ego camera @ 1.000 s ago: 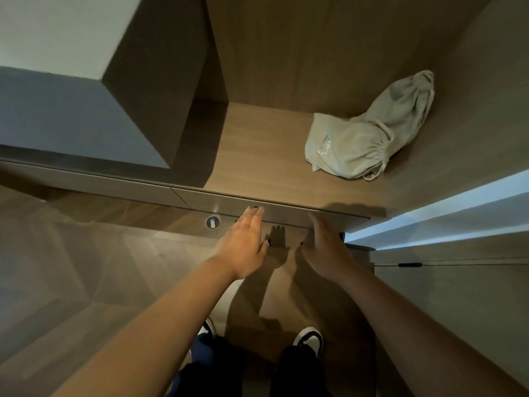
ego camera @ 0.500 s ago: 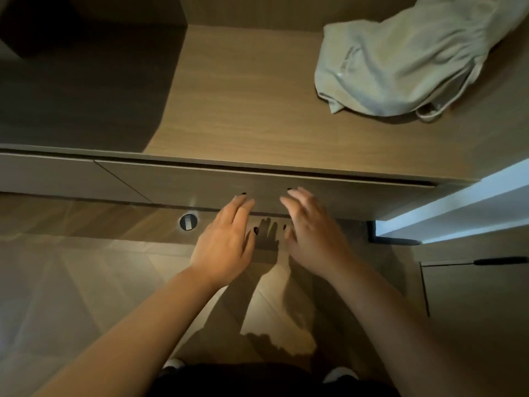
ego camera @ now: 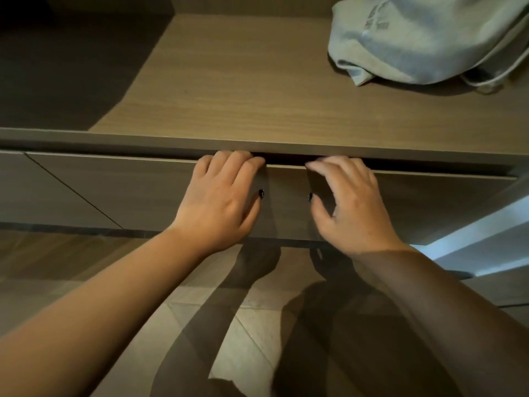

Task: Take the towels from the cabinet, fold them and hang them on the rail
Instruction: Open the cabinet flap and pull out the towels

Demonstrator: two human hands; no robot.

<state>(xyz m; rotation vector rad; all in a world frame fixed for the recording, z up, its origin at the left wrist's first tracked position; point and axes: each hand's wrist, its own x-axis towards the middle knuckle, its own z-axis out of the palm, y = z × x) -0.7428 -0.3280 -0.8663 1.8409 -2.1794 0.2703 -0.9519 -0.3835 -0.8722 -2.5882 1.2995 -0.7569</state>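
Pale drawstring bag; wooden floor

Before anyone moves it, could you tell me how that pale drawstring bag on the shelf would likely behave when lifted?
The drawstring bag would probably sag floppily, since it lies crumpled. It looks light, being thin creased cloth. Its loose cord may dangle.

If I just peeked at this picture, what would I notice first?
Probably the two hands in the middle: the left hand and the right hand sit side by side with their fingers hooked over the top edge of a wooden drawer front, where a dark gap shows under the shelf. Next comes the pale cloth bag lying crumpled at the shelf's far right.
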